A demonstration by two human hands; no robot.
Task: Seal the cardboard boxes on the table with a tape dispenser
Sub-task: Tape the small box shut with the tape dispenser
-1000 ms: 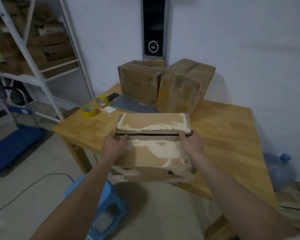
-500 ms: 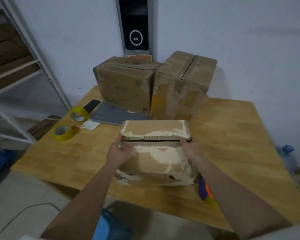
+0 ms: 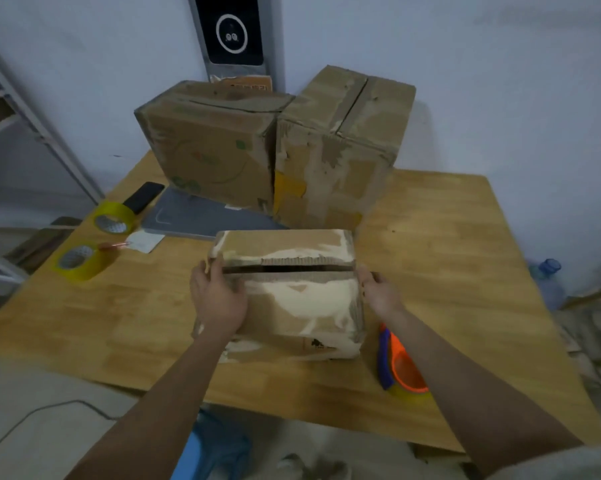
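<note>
I saw a small cardboard box (image 3: 292, 299) sitting on the wooden worktop (image 3: 448, 271), near its front edge, with a dark open slit running left to right between its two top flaps. My left hand (image 3: 217, 299) had its grip on the box's left end, the palm laid over the top corner and the fingers curled round the edge by the slit. My right hand (image 3: 378, 292) held the right end, its grip wrapped round the upper corner, though I could not tell exactly how its fingers lay. The tape dispenser (image 3: 398, 362), blue and orange, lay on the worktop just right of the box and near my right forearm, touched by neither hand. Two larger cardboard boxes (image 3: 216, 150) (image 3: 340, 147) stood side by side at the far edge against the wall, touching one another. On the far left of the worktop lay two rolls of yellow tape (image 3: 113, 216) (image 3: 79, 261), a dark phone (image 3: 143, 197), a grey flat board (image 3: 202, 216) partly under the left large box, and a small white card (image 3: 145, 241).
</note>
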